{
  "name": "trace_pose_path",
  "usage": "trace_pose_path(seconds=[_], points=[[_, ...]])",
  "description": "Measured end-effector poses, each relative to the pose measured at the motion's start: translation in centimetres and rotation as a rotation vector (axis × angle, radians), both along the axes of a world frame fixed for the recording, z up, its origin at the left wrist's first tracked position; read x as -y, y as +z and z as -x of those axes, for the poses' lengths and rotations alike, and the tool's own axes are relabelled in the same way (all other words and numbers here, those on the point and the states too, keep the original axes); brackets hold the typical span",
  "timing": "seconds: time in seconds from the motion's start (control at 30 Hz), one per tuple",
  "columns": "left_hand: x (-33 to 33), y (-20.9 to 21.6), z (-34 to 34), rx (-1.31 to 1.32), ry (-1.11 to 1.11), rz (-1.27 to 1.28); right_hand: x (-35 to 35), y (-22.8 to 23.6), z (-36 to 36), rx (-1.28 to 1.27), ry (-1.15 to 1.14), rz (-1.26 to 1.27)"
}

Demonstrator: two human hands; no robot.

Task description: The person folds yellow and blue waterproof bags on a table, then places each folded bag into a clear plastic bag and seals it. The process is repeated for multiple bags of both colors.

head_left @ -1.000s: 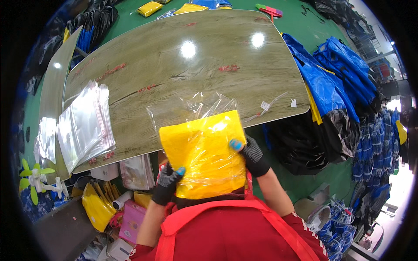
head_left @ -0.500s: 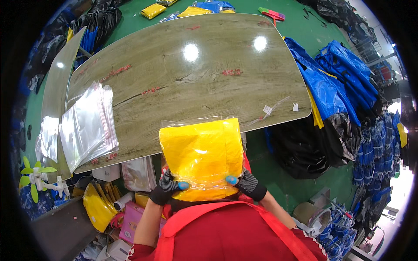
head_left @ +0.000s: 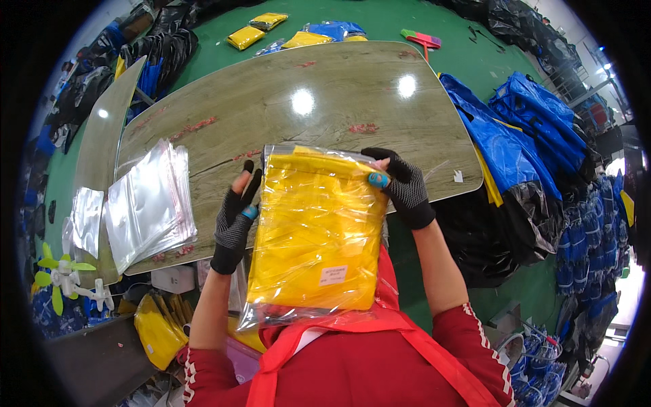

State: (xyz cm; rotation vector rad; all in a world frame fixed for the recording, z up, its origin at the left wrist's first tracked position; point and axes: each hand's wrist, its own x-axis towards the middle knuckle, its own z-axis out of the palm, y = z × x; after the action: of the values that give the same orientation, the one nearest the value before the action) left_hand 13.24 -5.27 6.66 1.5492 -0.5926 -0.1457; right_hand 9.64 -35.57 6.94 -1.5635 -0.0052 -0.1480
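- Grip, both hands: the left hand [head_left: 235, 224] and the right hand [head_left: 401, 184], each in a dark fingerless glove, are closed on the top corners of one clear bag [head_left: 317, 237] holding a folded yellow item.
- Bag position: held upright between the hands, above the near edge of the surface [head_left: 325, 102] and in front of the person's red apron [head_left: 352, 359].
- Label: one small white rectangular sticker [head_left: 333, 275] sits low on the bag's front; its print is too small to make out.
- Count, empty bags: one fanned stack of clear bags [head_left: 146, 203] lies on the surface to the left; a second, smaller pile [head_left: 87, 218] lies further left. Sheet count cannot be told.
- Far edge: two yellow packets [head_left: 256, 30] lie on the green floor [head_left: 420, 17] beyond the surface.
- Right side: blue and black bundles [head_left: 536, 129] are heaped together; the picture rim cuts them off.
- Below the surface: yellow goods [head_left: 157, 329] are partly hidden by the left arm.
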Motion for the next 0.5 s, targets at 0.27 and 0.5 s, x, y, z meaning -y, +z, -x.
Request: trace_pose_path(seconds=[0.27, 0.5], points=[[-0.6, -4.3, -0.8, -0.123, 0.201, 0.18, -1.6, -0.9, 2.0, 0.383, -0.059, 0.318], [-0.2, -2.1, 0.5, -0.052, 0.262, 0.135, -2.6, 0.4, 3.2, 0.08, -0.136, 0.172]])
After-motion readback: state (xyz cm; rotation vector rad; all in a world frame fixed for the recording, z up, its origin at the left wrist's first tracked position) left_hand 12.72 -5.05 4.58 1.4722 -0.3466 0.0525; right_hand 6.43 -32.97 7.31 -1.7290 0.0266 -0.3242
